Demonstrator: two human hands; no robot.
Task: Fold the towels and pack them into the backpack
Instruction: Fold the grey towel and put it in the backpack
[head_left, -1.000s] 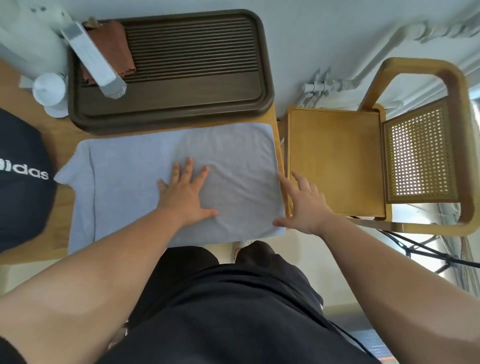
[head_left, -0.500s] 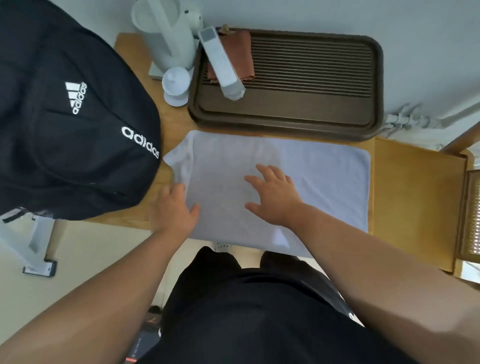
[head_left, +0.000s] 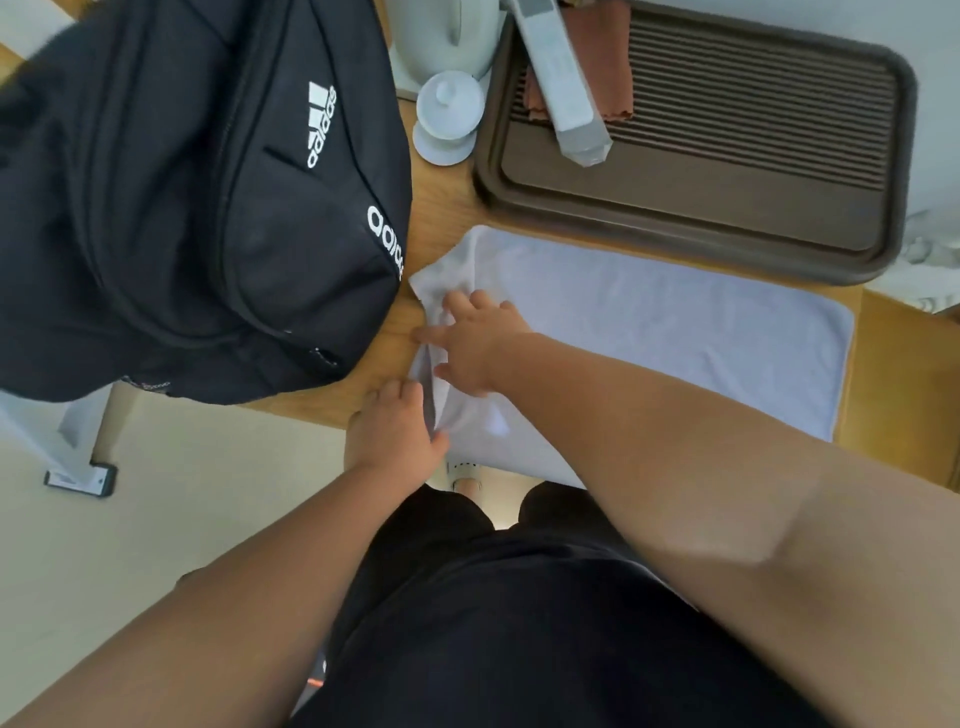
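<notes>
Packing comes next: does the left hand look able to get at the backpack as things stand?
Probably yes. The backpack lies just left of the left hand with only bare tabletop between, though that hand grips the towel by its edge.

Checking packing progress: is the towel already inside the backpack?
No, the towel lies spread on the table beside the backpack.
</notes>
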